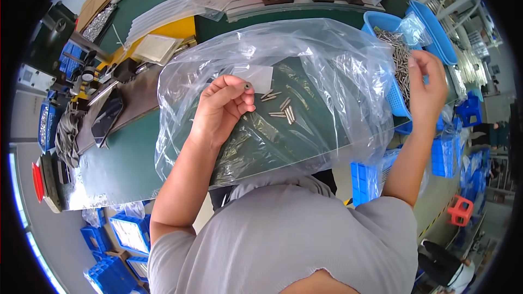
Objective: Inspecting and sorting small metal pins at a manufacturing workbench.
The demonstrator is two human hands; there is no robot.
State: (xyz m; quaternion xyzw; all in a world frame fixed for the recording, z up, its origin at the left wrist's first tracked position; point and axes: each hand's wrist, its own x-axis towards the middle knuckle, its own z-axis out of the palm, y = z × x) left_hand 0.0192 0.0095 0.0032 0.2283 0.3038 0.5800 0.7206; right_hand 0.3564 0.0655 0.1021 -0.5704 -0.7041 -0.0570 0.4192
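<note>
The left hand (220, 110) pinches a small steel pin (247, 85) over the clear crinkled plastic bag (305, 49); the right hand (427, 84) grasps pins beside it, above the blue plastic basket (381, 22). Loose pins (280, 108) on the bag could roll off the green tabletop (120, 158) if the film shifts.

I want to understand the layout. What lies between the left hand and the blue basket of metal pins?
In the head view, between the left hand and the blue basket lies the clear plastic bag, with a few loose metal pins on it.

Pins (283, 110) in bag (327, 49); basket (381, 22) right
</note>
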